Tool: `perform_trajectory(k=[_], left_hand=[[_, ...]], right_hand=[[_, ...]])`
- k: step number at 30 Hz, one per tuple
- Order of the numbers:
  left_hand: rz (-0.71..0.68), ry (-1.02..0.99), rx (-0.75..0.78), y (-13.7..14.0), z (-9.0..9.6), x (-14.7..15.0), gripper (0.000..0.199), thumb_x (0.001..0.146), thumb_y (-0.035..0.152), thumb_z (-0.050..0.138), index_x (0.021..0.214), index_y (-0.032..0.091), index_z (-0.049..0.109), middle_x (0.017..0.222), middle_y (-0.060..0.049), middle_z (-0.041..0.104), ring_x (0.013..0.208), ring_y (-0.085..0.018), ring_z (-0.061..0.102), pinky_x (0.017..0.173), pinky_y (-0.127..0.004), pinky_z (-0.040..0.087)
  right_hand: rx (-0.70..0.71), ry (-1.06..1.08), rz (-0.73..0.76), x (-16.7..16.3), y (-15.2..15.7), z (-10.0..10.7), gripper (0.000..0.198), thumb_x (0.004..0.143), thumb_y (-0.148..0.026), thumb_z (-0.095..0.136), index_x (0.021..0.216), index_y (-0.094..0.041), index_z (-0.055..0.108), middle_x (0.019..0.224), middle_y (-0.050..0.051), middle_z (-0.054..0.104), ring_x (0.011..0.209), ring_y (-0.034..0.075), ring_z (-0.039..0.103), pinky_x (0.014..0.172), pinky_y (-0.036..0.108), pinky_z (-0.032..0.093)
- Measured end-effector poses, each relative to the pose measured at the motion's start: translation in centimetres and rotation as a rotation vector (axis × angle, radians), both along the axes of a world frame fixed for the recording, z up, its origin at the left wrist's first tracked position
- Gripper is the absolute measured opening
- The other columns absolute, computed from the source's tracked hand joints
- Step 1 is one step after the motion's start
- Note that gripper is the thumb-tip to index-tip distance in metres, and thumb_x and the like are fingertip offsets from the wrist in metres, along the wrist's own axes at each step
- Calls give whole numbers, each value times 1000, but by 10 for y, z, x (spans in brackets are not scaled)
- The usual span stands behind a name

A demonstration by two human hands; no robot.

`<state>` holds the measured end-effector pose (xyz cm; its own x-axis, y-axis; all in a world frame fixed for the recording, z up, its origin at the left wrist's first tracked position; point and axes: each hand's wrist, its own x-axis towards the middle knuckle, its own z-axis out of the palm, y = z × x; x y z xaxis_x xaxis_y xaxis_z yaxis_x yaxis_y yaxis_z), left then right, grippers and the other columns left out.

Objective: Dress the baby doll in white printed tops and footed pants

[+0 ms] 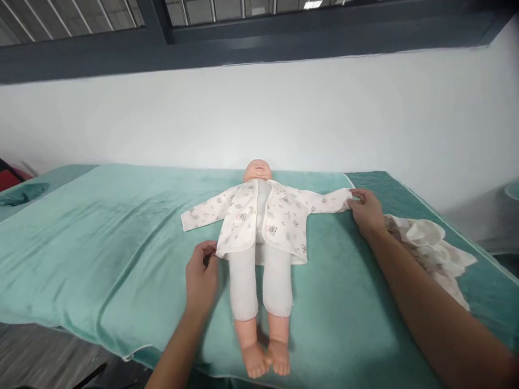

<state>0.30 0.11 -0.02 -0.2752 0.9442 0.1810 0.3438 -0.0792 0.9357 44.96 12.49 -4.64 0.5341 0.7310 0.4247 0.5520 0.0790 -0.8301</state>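
A baby doll point(258, 170) lies on its back, its head toward the wall and its bare feet toward me. It wears a white printed baby jacket point(285, 219), unfastened down the front, over a white cloth body. Both sleeves are spread out sideways. At the end of the right-side sleeve, my right hand point(367, 212) is closed, pinching the cuff between thumb and fingers. My left hand point(203, 276) is closed at the jacket's lower left corner, fingertips on the hem. The left-side sleeve lies flat, with no doll hand showing at its cuff.
A green sheet point(101, 232) covers the bed under the doll. Crumpled pale cloth point(436, 248) lies on the right, beside my right forearm. Behind the bed stands a white wall point(251, 113) beneath a dark window frame point(304, 46). Something red point(8, 178) sits at the far left.
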Motion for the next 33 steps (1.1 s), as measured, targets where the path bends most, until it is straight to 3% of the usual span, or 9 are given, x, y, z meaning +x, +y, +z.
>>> perform_trajectory(k=[2, 5, 8, 14, 20, 23, 27, 33], left_hand=[[8, 11, -3, -2, 0, 2, 18, 83, 18, 53, 98, 22, 61, 95, -1, 68, 90, -18, 62, 81, -29, 47], [40, -5, -5, 1, 1, 2, 17, 83, 19, 54, 98, 22, 62, 96, -1, 68, 91, -19, 62, 83, -30, 47], [47, -166, -59, 15, 6, -3, 19, 84, 31, 61, 101, 21, 63, 103, -5, 70, 99, -21, 63, 91, -33, 47], [-417, -741, -378, 63, 24, -4, 44, 90, 46, 56, 119, 14, 64, 118, -14, 70, 111, -28, 65, 99, -39, 50], [-544, -918, -550, 97, 33, 24, 50, 95, 48, 48, 127, 12, 61, 113, -11, 73, 113, -28, 65, 103, -41, 49], [-570, -957, -545, 112, 32, 34, 47, 98, 45, 42, 122, 12, 64, 111, -9, 74, 114, -26, 64, 102, -40, 49], [-523, -1035, -439, 135, 22, 42, 30, 98, 33, 47, 112, 18, 68, 101, -3, 76, 111, -21, 66, 101, -33, 50], [-552, -1028, -498, 156, 10, 48, 26, 96, 31, 51, 109, 17, 68, 93, -3, 76, 101, -20, 69, 96, -32, 52]], right_hand=[[-55, -109, -62, -2, -5, 1, 31, 66, -17, 57, 96, -19, 63, 100, 14, 66, 81, 24, 62, 82, 43, 50], [-7, -344, -135, -13, -15, 8, 31, 68, -17, 55, 97, -17, 63, 115, 19, 61, 111, 32, 56, 100, 50, 42], [87, -406, -11, -39, -25, 19, 29, 78, -25, 54, 105, -19, 61, 125, 17, 58, 123, 31, 50, 106, 51, 38], [18, -37, 369, -128, -43, 49, 43, 89, -45, 53, 124, -21, 59, 133, 10, 61, 124, 27, 54, 109, 48, 40], [-65, 163, 558, -197, -36, 84, 50, 91, -52, 50, 132, -26, 60, 140, 4, 58, 131, 25, 51, 113, 44, 35], [-162, 187, 575, -210, -25, 99, 54, 88, -53, 53, 135, -27, 58, 145, 2, 53, 135, 26, 47, 115, 44, 32], [-242, 149, 558, -216, -12, 115, 57, 84, -45, 57, 137, -27, 55, 149, 2, 49, 139, 27, 41, 115, 43, 31], [-267, 47, 364, -212, 11, 121, 45, 82, -38, 52, 123, -20, 60, 135, 10, 59, 124, 29, 53, 104, 42, 40]])
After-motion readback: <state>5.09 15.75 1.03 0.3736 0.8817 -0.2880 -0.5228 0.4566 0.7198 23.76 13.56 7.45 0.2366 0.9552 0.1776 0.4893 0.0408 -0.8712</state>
